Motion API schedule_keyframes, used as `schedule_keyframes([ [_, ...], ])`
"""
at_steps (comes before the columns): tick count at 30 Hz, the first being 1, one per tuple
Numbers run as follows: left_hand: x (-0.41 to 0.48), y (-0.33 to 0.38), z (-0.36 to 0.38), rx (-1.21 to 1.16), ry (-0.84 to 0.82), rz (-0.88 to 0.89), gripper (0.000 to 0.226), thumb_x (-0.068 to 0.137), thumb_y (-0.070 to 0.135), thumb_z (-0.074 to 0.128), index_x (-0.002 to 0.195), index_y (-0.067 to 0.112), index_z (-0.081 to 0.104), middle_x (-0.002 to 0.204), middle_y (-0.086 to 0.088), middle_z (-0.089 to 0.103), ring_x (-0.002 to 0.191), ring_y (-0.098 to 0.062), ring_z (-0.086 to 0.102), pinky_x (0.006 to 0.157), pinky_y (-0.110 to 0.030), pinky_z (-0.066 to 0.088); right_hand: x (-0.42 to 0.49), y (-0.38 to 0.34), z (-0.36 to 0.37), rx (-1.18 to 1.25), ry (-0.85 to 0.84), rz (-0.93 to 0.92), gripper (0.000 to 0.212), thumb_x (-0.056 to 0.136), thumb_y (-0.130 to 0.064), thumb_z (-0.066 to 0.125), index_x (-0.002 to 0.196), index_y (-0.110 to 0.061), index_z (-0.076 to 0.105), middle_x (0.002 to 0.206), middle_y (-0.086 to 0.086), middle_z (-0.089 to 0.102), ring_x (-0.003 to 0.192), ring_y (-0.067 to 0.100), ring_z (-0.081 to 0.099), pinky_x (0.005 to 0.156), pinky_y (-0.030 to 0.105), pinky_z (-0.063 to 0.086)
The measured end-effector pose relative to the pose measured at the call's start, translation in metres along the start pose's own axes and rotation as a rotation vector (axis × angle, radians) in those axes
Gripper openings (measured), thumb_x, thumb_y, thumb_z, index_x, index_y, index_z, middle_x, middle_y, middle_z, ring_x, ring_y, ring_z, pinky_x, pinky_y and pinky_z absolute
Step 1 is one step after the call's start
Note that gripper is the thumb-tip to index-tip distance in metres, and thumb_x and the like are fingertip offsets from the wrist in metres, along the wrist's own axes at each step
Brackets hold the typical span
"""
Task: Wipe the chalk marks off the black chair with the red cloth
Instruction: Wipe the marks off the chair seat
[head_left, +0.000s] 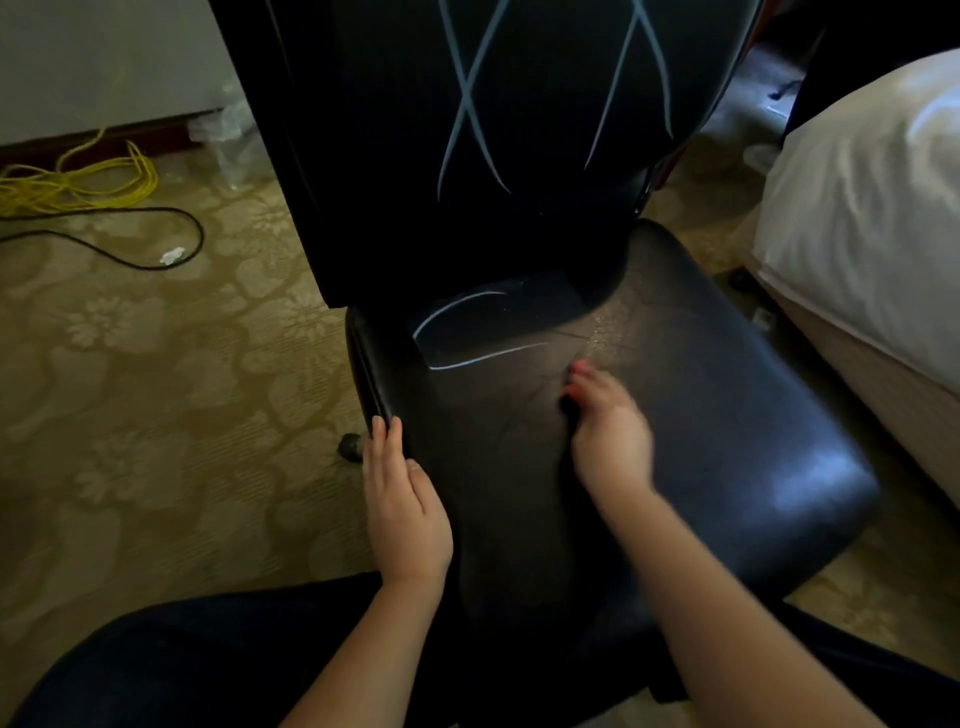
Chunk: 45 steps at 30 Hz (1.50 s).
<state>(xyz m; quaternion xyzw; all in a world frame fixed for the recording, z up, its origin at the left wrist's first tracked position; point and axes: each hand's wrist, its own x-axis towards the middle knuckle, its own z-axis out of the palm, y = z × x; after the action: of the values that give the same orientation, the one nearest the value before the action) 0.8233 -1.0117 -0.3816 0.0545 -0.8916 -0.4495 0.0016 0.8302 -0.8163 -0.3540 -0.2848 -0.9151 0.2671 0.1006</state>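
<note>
**Two hands on the chalk-marked chair**

Little of the red cloth (581, 370) shows: only small red patches peeking out at the fingertips of the right hand (608, 431), near the middle of the seat. That hand lies palm down on the seat with its fingers bent over the cloth, so the grip is closed around it. The hand is blurred, and how tightly it holds cannot be told.

The black chair (727, 415) faces the person, its seat in the centre of the view and its tall back rising to the top edge. Chalk marks (457, 332) curve in a pale loop across the rear left of the seat, just beyond the cloth and apart from it. More pale lines cross each other in two tall X shapes on the backrest (470, 98). A dull, dusty patch lies on the seat behind the right hand.

The left hand (402, 499) rests flat on the left edge of the seat, fingers straight and together, holding nothing. A caster (350, 447) shows just beside it, low on the floor.

The person's dark trousers (182, 660) fill the bottom edge. A patterned tan carpet (156, 389) lies all round. On it at the far left are a tangle of yellow cable (93, 182), a black cable (156, 228) and a small white scrap (172, 255). A bed (857, 234) with white bedding stands close on the right.
</note>
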Motion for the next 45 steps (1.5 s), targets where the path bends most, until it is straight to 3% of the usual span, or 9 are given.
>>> schedule_keyframes([
  [4,0.005,-0.002,-0.001,-0.007,-0.016,0.015,0.048,0.104,0.008,0.035,0.151,0.018,0.036,0.161,0.004,0.024,0.150,-0.016,0.018,0.120,-0.029,0.015,-0.038,-0.057,0.042,0.020,-0.398,-0.405,0.064,0.088,0.005,0.059,0.147,-0.018,0.045,0.158,-0.006,0.034,0.148,0.010,0.022,0.122,0.033,0.022],
  [7,0.008,0.001,-0.005,0.086,-0.046,0.035,0.048,0.103,0.012,0.036,0.151,0.017,0.035,0.162,0.003,0.023,0.150,-0.017,0.020,0.122,-0.040,0.020,-0.023,-0.051,0.035,0.025,-0.456,-0.507,0.067,0.090,0.009,0.054,0.148,-0.022,0.042,0.158,-0.010,0.032,0.150,0.011,0.017,0.123,0.032,0.019],
  [17,-0.021,0.026,0.017,0.623,-0.119,0.199,0.077,0.092,0.051,0.021,0.154,0.006,0.023,0.163,-0.011,0.017,0.151,-0.023,0.008,0.121,-0.040,0.008,0.048,0.026,-0.024,-0.076,-0.019,0.117,0.054,0.095,-0.002,0.052,0.146,-0.019,0.047,0.158,-0.005,0.035,0.149,0.015,0.022,0.122,0.041,0.024],
  [26,-0.009,0.014,0.019,0.589,-0.078,0.279,0.071,0.090,0.038,0.032,0.151,0.002,0.032,0.160,-0.014,0.026,0.150,-0.026,0.017,0.122,-0.039,0.006,0.008,-0.056,0.035,0.030,-0.477,-0.529,0.062,0.093,0.004,0.052,0.148,-0.022,0.042,0.158,-0.008,0.034,0.149,0.011,0.018,0.122,0.028,0.017],
  [29,-0.006,0.015,0.017,0.601,-0.090,0.265,0.070,0.091,0.037,0.025,0.153,0.004,0.028,0.162,-0.010,0.022,0.152,-0.023,0.013,0.123,-0.038,0.005,0.044,-0.020,0.005,-0.007,-0.330,-0.330,0.066,0.089,0.013,0.047,0.145,-0.022,0.047,0.157,-0.006,0.036,0.150,0.016,0.016,0.119,0.021,0.010],
  [35,0.002,0.011,0.013,0.631,-0.093,0.292,0.068,0.092,0.035,0.024,0.153,0.006,0.027,0.162,-0.009,0.022,0.151,-0.023,0.014,0.122,-0.041,0.011,0.084,0.043,-0.041,-0.004,0.058,0.246,0.056,0.093,0.008,0.044,0.141,-0.021,0.055,0.156,-0.004,0.038,0.148,0.017,0.026,0.122,0.037,0.023],
  [38,0.003,0.009,0.014,0.604,-0.087,0.306,0.067,0.092,0.033,0.026,0.152,0.004,0.030,0.161,-0.009,0.024,0.151,-0.023,0.016,0.123,-0.042,0.013,0.069,0.011,-0.004,0.053,0.024,0.061,0.047,0.093,0.001,0.051,0.136,-0.016,0.059,0.148,-0.003,0.049,0.140,0.017,0.041,0.119,0.031,0.028],
  [42,0.004,0.005,0.015,0.538,-0.053,0.344,0.064,0.091,0.028,0.030,0.149,0.001,0.037,0.159,-0.012,0.031,0.149,-0.025,0.022,0.122,-0.040,0.012,0.025,-0.067,0.053,0.068,-0.295,-0.370,0.055,0.093,0.000,0.052,0.144,-0.019,0.049,0.154,-0.005,0.041,0.146,0.011,0.027,0.119,0.020,0.011],
  [45,0.004,0.003,0.016,0.514,-0.035,0.343,0.062,0.092,0.025,0.031,0.148,0.002,0.039,0.158,-0.012,0.033,0.148,-0.025,0.024,0.122,-0.039,0.011,0.024,-0.081,0.056,0.111,-0.425,-0.506,0.057,0.094,0.004,0.050,0.145,-0.019,0.047,0.154,-0.004,0.040,0.148,0.013,0.022,0.122,0.028,0.017],
])
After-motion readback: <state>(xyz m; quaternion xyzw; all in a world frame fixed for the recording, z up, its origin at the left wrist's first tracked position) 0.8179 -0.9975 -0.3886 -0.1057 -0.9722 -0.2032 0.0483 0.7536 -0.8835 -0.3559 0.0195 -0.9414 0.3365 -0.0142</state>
